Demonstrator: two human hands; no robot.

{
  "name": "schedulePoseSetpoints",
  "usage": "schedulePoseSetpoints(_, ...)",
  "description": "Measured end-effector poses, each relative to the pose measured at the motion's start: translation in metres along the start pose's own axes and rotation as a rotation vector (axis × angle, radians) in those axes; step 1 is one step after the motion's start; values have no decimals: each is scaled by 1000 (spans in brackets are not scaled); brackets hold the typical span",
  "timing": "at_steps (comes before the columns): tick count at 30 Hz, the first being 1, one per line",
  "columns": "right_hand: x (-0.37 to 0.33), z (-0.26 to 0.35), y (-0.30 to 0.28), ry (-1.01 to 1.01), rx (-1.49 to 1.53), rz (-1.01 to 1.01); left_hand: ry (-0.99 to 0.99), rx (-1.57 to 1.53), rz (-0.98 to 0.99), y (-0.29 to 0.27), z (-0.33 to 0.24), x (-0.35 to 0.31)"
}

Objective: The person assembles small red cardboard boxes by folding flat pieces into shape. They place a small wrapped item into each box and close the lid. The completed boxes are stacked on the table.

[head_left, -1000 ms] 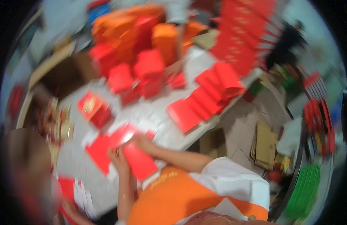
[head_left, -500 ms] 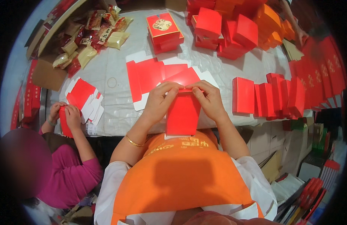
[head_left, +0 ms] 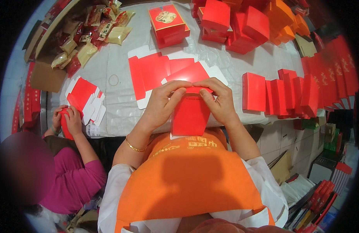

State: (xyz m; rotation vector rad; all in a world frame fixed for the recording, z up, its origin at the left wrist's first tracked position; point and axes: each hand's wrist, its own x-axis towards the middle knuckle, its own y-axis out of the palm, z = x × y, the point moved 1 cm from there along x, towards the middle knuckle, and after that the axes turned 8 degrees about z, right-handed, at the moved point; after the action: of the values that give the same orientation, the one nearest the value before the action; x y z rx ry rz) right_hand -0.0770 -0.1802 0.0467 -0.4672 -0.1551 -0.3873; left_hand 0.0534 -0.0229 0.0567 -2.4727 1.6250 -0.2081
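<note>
A red cardboard box (head_left: 190, 116) stands between my hands at the table's near edge, close to my orange apron. My left hand (head_left: 166, 101) grips its upper left corner, thumb on the near face and fingers over the top edge. The upper right corner is held the same way by my right hand (head_left: 217, 99). My fingertips meet along the folded top edge. Just beyond my fingers lie flat red-and-white box blanks (head_left: 152, 72), fanned and overlapping. The far side of the box is hidden.
Finished red boxes (head_left: 254, 91) stand in a row at right; more boxes (head_left: 216, 16) are piled behind. A decorated box (head_left: 166, 18) tops a stack. Wrapped food packets (head_left: 97, 31) spill from a carton at left. A co-worker's hands (head_left: 70, 120) hold a red piece near other blanks (head_left: 83, 95).
My fingers have curled further over the box's top edge, which now shows a folded strip. The co-worker's red piece has bent.
</note>
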Motion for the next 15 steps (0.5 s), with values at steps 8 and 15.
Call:
schedulePoseSetpoints(8, -7, -2, -1, -37, 47, 2, 89, 106, -50, 5, 4, -3)
schedulePoseSetpoints(15, -26, -20, 18, -33, 339, -76, 200, 276, -60, 13, 7, -5)
